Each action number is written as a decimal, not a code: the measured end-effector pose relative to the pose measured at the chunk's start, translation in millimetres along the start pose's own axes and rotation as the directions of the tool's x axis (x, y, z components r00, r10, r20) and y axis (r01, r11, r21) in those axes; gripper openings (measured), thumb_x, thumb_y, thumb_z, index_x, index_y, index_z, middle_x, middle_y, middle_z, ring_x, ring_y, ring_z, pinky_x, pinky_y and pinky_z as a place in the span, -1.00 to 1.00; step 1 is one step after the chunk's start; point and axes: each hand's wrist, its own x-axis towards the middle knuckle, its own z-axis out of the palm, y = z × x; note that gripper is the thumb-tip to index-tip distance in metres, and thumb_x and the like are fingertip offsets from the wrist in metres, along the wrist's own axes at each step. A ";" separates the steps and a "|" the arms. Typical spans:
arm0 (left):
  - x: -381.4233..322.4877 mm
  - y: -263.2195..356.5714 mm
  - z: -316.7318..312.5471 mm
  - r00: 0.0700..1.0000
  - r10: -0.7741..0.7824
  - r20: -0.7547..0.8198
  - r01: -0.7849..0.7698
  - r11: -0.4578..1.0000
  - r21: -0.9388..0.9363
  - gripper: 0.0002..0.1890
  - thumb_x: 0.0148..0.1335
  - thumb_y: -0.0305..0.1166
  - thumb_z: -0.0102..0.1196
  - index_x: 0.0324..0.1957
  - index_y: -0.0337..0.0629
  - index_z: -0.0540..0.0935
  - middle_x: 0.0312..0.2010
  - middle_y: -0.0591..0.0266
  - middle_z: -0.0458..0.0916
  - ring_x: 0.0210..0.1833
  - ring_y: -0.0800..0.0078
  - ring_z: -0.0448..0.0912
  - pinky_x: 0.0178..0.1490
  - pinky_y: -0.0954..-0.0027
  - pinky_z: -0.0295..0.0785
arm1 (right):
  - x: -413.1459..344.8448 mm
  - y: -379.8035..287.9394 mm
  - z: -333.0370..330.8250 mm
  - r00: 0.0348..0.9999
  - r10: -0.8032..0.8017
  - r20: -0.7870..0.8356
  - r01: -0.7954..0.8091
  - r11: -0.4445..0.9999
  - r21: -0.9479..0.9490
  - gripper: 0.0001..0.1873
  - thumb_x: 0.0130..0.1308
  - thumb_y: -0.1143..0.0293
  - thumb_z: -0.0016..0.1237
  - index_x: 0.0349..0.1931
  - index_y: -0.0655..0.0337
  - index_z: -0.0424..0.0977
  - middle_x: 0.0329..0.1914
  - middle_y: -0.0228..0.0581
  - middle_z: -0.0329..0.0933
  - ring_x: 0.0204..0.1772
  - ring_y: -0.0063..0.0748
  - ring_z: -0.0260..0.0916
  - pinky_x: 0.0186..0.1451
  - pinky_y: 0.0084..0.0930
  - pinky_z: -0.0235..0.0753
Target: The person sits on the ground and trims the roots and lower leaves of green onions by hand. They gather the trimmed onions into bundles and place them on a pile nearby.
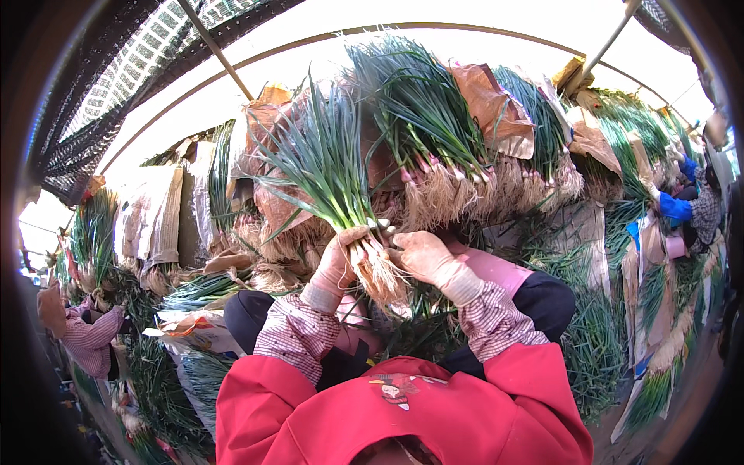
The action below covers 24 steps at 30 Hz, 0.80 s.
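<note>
My left hand [335,261], in a pale work glove, grips a bunch of green alliums [331,180], scallions or young garlic, around the stems just above the roots. The long leaves fan upward, away from me. Pale stringy roots [378,270] hang down between my hands. At the right side of the bunch is my right hand [427,258], gloved too, with its fingers bent against the root end. A few white bulb ends [379,223] show by its fingertips. Whether those fingers pinch anything is hidden.
Ahead stands a long heaped row of rooted alliums [430,128], partly under brown sacking [494,110]. Loose leaves [587,343] cover the ground at right. Co-workers sit at far right [694,203] and far left [90,337]. A printed sack [197,331] lies left of my knee.
</note>
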 end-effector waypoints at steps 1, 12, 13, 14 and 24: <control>-1.2 -0.1 -4.5 0.999 -0.011 0.043 0.011 1.000 0.001 -0.67 0.20 -0.40 -0.03 -0.10 -0.52 0.48 -0.33 -0.14 0.63 -0.35 0.10 0.63 -0.15 0.17 0.59 | 2.4 -0.1 3.9 0.991 0.090 0.096 -0.103 0.985 0.142 -0.58 0.31 -0.04 -0.10 -0.35 0.17 0.53 -0.44 -0.12 0.56 -0.36 -0.10 0.50 -0.21 -0.30 0.48; -12.6 -12.3 -29.8 0.990 0.084 -0.115 -0.055 0.970 0.238 -0.83 0.27 -0.45 -0.03 -0.29 -0.38 0.55 -0.49 0.05 0.61 -0.55 0.32 0.57 -0.41 0.39 0.53 | 80.3 -15.1 84.0 0.672 0.467 -0.575 0.204 0.630 0.749 -0.78 0.32 0.32 0.01 -0.23 0.33 0.54 -0.37 -0.36 0.55 -0.34 -0.54 0.38 -0.18 -0.52 0.40; -12.7 -9.6 -30.6 0.990 0.073 -0.119 -0.039 0.964 0.264 -0.83 0.27 -0.44 -0.03 -0.31 -0.38 0.55 -0.51 0.07 0.60 -0.55 0.31 0.57 -0.42 0.38 0.54 | 75.9 -19.7 80.8 0.745 0.468 -0.476 0.199 0.526 0.827 -0.79 0.33 0.33 0.00 -0.23 0.32 0.53 -0.37 -0.36 0.55 -0.34 -0.53 0.39 -0.19 -0.53 0.40; -11.6 -7.8 -30.8 0.990 0.064 -0.126 -0.032 0.970 0.242 -0.83 0.27 -0.45 -0.03 -0.31 -0.39 0.56 -0.51 0.07 0.60 -0.55 0.31 0.57 -0.40 0.38 0.55 | 68.8 -22.0 74.3 0.770 0.458 -0.445 0.244 0.433 0.868 -0.81 0.34 0.34 -0.01 -0.23 0.30 0.53 -0.38 -0.35 0.55 -0.34 -0.53 0.39 -0.19 -0.54 0.41; -30.3 37.0 -23.9 0.980 0.037 0.196 -0.019 0.995 -0.093 -0.59 0.29 -0.36 -0.02 0.09 -0.48 0.38 -0.12 -0.05 0.54 -0.10 0.15 0.57 -0.04 0.16 0.57 | -15.0 46.5 24.2 0.948 0.173 0.267 -0.236 0.945 0.225 -0.81 0.32 0.29 -0.05 -0.15 0.13 0.50 -0.41 -0.29 0.56 -0.28 -0.35 0.55 -0.32 -0.48 0.54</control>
